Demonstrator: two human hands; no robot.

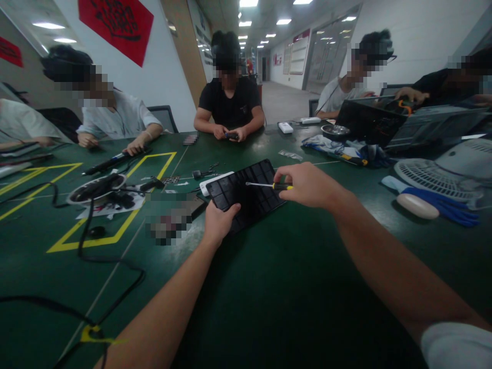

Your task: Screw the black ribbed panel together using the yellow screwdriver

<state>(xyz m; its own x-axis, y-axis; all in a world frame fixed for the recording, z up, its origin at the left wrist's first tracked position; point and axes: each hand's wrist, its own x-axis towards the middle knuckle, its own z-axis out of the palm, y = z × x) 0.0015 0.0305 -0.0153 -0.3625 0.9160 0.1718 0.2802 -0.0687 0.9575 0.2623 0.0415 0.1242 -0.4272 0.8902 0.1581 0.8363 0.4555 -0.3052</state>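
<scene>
A dark flat panel with a grid of lines, like a small solar panel (246,197), is tilted over the green table in front of me. My left hand (221,220) grips its near left corner, thumb on top of the face. In my right hand (302,184) is a screwdriver (263,185) with a yellow and black handle, fingers closed round it. Its metal shaft points left across the panel's face; whether the tip touches the surface I cannot tell. A white power strip (215,183) lies partly hidden behind the panel.
Black cables (111,261) run over the table (269,307) at left, near a white dish (96,189) of dark parts and yellow tape lines. At right are a white fan (438,177), blue gloves (453,207) and a pale oval object (417,205). Several people sit around the table.
</scene>
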